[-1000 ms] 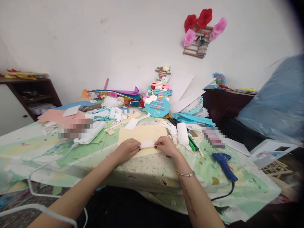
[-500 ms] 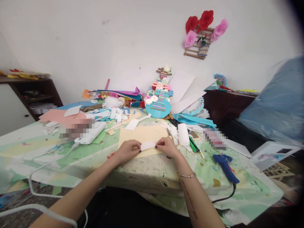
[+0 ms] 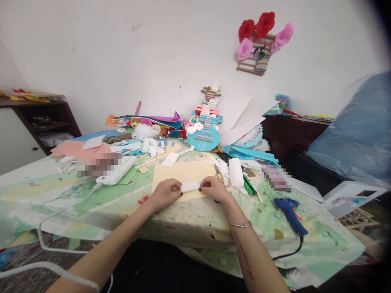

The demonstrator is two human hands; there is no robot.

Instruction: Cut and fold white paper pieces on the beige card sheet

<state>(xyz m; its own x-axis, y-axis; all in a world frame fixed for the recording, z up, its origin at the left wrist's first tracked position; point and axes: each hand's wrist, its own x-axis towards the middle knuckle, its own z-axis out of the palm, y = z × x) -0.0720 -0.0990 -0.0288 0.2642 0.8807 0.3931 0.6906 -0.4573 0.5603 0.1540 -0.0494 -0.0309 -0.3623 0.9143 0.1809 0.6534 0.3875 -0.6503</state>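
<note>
A short strip of white paper [image 3: 190,186] stretches between my two hands, just above a cream sheet of paper [image 3: 180,169]. My left hand [image 3: 167,193] pinches its left end between thumb and fingers. At the other end, my right hand [image 3: 214,188] pinches it the same way. Under the strip, the cream sheet lies near the table's front edge. Right of my right hand, a white roll [image 3: 236,172] stands on end, with scissors [image 3: 220,176] between them.
A blue hot glue gun [image 3: 291,213] lies at the right with its cord trailing forward. Green cutters [image 3: 249,185] sit beside the roll. Turquoise guitar-shaped paper crafts [image 3: 204,138] stand at the back. Paper scraps [image 3: 149,147] and a white power strip [image 3: 117,171] lie at the left.
The strip looks slightly flatter and straighter between my fingers. My left forearm has shifted a little to the right; both hands stay almost in place.
</note>
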